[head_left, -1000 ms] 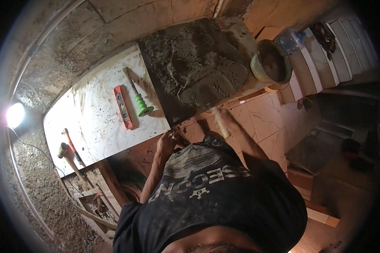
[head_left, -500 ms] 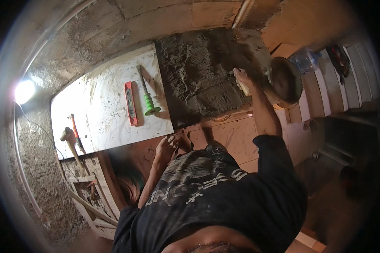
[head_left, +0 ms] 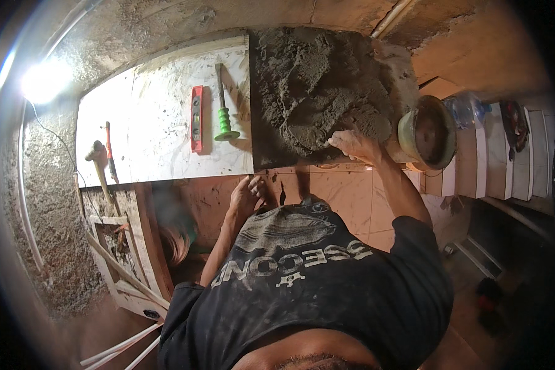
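A: While the person is leaning over the counter, where is each hand sitting?

B: The right hand is resting on the near right edge of the grey mortar bed, at about 1 o'clock from the person's chest. Its fingers are lying flat and spread, palm down, pressing into the wet mix; it is gripping nothing.

A: And the other?

B: The left hand is sitting at 11 o'clock, against the tiled front face just below the counter edge. Its fingers are partly curled; I cannot tell whether it is holding anything.

A: Where is the mortar lying?

B: It is covering the right part of the counter, at 12 o'clock, heaped unevenly. The white slab is taking up the left part, touching the mortar's left edge.

A: What is lying on that slab?

B: A red spirit level and a chisel with a green guard are lying side by side near the mortar. A hammer is sitting at 10 o'clock, well apart from both hands.

A: Anything at 2 o'clock?

B: A green-rimmed bucket is standing just beside the right hand.
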`<action>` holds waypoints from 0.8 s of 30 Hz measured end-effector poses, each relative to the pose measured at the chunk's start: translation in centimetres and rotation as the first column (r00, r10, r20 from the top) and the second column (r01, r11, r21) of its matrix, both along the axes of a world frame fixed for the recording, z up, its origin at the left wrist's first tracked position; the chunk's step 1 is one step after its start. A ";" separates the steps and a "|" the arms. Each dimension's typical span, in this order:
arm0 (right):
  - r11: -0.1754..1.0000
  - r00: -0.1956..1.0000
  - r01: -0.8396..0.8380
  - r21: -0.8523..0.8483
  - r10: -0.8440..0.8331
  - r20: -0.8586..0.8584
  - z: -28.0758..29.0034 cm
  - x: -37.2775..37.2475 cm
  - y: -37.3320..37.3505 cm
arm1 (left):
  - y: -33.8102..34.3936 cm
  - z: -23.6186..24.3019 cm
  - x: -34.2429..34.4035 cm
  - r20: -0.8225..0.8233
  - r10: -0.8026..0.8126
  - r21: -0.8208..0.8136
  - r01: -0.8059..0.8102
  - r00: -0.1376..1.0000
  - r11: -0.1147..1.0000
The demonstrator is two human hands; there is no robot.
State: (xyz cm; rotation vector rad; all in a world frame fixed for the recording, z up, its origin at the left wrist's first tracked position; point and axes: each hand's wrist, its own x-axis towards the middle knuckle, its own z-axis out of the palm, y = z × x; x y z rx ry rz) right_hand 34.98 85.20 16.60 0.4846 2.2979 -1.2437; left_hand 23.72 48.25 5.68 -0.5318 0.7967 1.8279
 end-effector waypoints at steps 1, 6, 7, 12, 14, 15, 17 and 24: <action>1.000 1.000 0.010 0.022 -0.009 -0.027 0.5 0.2 -1.0 | 0.1 -0.3 -0.2 -0.029 -0.018 0.057 0.019 0.999 0.998; 0.980 0.981 0.188 -0.062 -0.185 0.054 0.5 0.6 -5.1 | 1.3 1.0 -0.6 -0.041 0.000 -0.129 -0.005 0.999 0.992; 0.972 0.974 0.221 -0.076 -0.216 0.072 0.4 0.9 -5.9 | 0.8 0.3 -0.8 -0.029 -0.006 -0.117 0.003 1.000 0.993; 0.937 0.888 0.333 0.102 -0.276 -0.368 -3.3 3.6 -10.5 | -0.3 0.5 -1.3 0.029 -0.048 -0.078 0.050 0.998 0.996; 0.845 0.775 0.281 0.456 0.080 -0.627 -4.4 2.3 -12.4 | -0.8 0.0 -1.4 0.034 -0.044 -0.115 0.047 0.998 0.992; 0.868 0.854 0.325 0.376 -0.098 -0.511 -3.6 0.7 -13.9 | -1.2 -0.5 -1.6 0.044 -0.074 -0.096 0.077 0.996 0.992; 0.858 0.886 0.457 0.234 -0.417 -0.201 -1.2 -2.8 -16.5 | -1.9 -1.5 -2.2 0.057 -0.137 -0.054 0.140 0.989 0.989; 0.589 0.726 0.670 0.452 -0.647 -0.233 -6.3 3.3 -11.3 | -2.8 -2.2 -4.1 0.009 -0.102 -0.035 0.103 0.995 0.994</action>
